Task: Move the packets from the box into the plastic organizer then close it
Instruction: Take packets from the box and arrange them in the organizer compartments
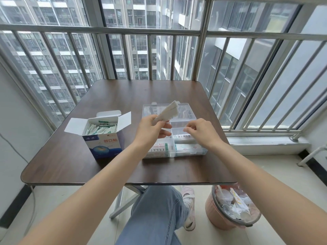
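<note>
I see left hand (152, 127) at frame centre, fingers pinching fan of packets (168, 112), long axis running up-right over open plastic organizer (200, 151). Right hand (200, 129) just right of it, fingers curled, tips close together above middle-right compartment; whether they pinch anything, cannot tell. Box (104, 140) with more packets sits left on desk (70, 165). I judge left hand nearer for drop: straight down-right.
</note>
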Demonstrator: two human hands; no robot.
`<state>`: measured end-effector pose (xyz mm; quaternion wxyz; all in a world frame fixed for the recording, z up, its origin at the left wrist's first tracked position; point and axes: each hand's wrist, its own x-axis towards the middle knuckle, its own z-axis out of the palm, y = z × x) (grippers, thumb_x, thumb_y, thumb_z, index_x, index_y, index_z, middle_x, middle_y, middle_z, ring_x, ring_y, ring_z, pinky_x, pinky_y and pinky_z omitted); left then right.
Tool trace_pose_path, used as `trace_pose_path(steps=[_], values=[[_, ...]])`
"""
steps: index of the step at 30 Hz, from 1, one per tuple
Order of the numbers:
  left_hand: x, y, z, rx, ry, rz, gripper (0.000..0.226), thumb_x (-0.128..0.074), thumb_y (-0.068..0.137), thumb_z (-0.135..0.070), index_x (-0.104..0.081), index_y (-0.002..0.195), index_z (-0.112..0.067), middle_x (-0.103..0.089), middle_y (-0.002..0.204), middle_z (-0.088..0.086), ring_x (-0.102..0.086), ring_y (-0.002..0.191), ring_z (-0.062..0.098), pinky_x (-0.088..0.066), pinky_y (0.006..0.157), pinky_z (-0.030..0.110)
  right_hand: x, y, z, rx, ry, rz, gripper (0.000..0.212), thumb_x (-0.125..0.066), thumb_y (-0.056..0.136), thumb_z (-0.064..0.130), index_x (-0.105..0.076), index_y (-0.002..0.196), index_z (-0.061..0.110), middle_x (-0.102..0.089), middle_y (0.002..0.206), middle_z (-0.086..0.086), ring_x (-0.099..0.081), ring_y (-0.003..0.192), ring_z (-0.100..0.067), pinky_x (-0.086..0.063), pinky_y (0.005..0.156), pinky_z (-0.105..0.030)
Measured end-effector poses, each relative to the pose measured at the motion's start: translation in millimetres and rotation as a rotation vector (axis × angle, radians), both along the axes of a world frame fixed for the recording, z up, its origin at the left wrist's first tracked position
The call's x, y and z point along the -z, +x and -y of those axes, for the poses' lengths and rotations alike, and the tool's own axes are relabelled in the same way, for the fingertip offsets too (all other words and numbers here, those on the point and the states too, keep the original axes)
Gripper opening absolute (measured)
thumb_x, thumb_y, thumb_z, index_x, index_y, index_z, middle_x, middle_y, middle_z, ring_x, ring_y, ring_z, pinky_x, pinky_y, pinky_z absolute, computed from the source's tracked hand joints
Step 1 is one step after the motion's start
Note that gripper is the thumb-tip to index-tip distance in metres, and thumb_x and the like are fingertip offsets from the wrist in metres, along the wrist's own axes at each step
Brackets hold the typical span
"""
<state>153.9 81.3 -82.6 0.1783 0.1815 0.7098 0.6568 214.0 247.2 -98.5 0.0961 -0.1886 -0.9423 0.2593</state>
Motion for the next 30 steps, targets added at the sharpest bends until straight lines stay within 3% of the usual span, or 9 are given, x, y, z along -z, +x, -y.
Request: trace_pose_path(steps=[3, 5, 7, 11, 16, 19, 21, 25, 30], values=[[0, 0, 4, 0.055, -0.012, -0.004, 0.016, -0.048, 0.096, -0.005, -0.061, 0.089, -0.011, -0.068, 0.075, 0.003, -0.063, 0.053, 0.006, -0.050, 0.057, 0.016, -18, 7, 8, 0.042, -0.487, -0.242, 0.028, -0.049, 0.096, 0.031, -0.068, 0.084, 0.014, -0.068, 0.072, -0.002, -0.058, 0.062, -0.015, -0.041, 0.061, -0.027], [0, 1, 4, 0.115, -0.047, -0.023, 0.016, -0.050, 0.095, -0.005, -0.062, 0.089, -0.013, -0.070, 0.075, 0.001, -0.063, 0.053, 0.005, -0.052, 0.060, 0.018, -31, 11, 12, 0.027, -0.895, -0.225, 0.033, -0.045, 0.096, 0.041, -0.062, 0.086, 0.014, -0.067, 0.066, -0.007, -0.057, 0.051, -0.013, -0.037, 0.052, -0.024], [-1, 2, 3, 0.171, -0.080, -0.042, 0.017, -0.049, 0.096, -0.005, -0.062, 0.090, -0.015, -0.069, 0.074, 0.000, -0.061, 0.052, 0.004, -0.052, 0.063, 0.019, -37, 14, 16, -0.025, -1.029, -0.173, 0.029, -0.050, 0.095, 0.037, -0.060, 0.087, 0.011, -0.066, 0.063, -0.008, -0.057, 0.048, -0.012, -0.038, 0.051, -0.021], [-7, 8, -6, 0.203, -0.114, -0.043, 0.025, -0.040, 0.101, -0.014, -0.057, 0.083, -0.010, -0.053, 0.068, 0.000, -0.045, 0.045, -0.001, -0.041, 0.054, 0.016, -34, 18, 16, -0.064, -1.051, -0.232, 0.014, -0.055, 0.092, 0.007, -0.064, 0.082, 0.004, -0.068, 0.062, -0.003, -0.060, 0.051, -0.008, -0.045, 0.053, -0.014], [-11, 10, -13, 0.135, -0.133, -0.079, 0.036, -0.036, 0.102, -0.026, -0.052, 0.072, -0.014, -0.042, 0.065, -0.001, -0.039, 0.052, 0.005, -0.039, 0.056, 0.020, -39, 20, 15, -0.012, -1.186, -0.237, 0.026, -0.056, 0.093, 0.026, -0.066, 0.086, 0.004, -0.069, 0.068, -0.008, -0.063, 0.059, -0.013, -0.052, 0.057, -0.016], [-8, 8, -14, 0.162, -0.195, -0.150, 0.020, -0.045, 0.098, -0.013, -0.064, 0.104, -0.013, -0.054, 0.080, -0.003, -0.045, 0.062, 0.006, -0.043, 0.061, 0.015, -41, 23, 11, -0.053, -1.130, -0.233, 0.021, -0.058, 0.092, 0.015, -0.066, 0.095, -0.004, -0.068, 0.080, -0.012, -0.066, 0.068, -0.015, -0.055, 0.064, -0.016], [-4, 5, -14, 0.160, -0.230, -0.222, 0.026, -0.052, 0.094, -0.009, -0.062, 0.118, -0.013, -0.059, 0.095, -0.003, -0.049, 0.065, 0.003, -0.046, 0.068, 0.016, -40, 25, 7, -0.073, -1.048, -0.210, 0.013, -0.058, 0.088, -0.002, -0.066, 0.098, -0.004, -0.066, 0.087, -0.016, -0.065, 0.074, -0.018, -0.056, 0.068, -0.018], [-2, -1, -17, 0.090, -0.252, -0.281, 0.014, -0.065, 0.086, -0.008, -0.064, 0.099, -0.014, -0.063, 0.079, -0.003, -0.057, 0.059, 0.004, -0.043, 0.059, 0.013, -39, 24, -4, -0.077, -0.792, -0.187, 0.016, -0.067, 0.081, -0.004, -0.065, 0.095, 0.003, -0.068, 0.084, -0.015, -0.067, 0.066, -0.016, -0.055, 0.062, -0.019], [-3, -9, -25, 0.032, -0.274, -0.264, 0.013, -0.065, 0.088, -0.013, -0.058, 0.079, -0.020, -0.066, 0.074, 0.003, -0.064, 0.057, 0.013, -0.038, 0.045, 0.008, -40, 17, -13, -0.004, -0.683, -0.199, 0.010, -0.073, 0.079, 0.007, -0.064, 0.076, 0.006, -0.069, 0.070, -0.006, -0.066, 0.052, -0.014, -0.049, 0.049, -0.016]])
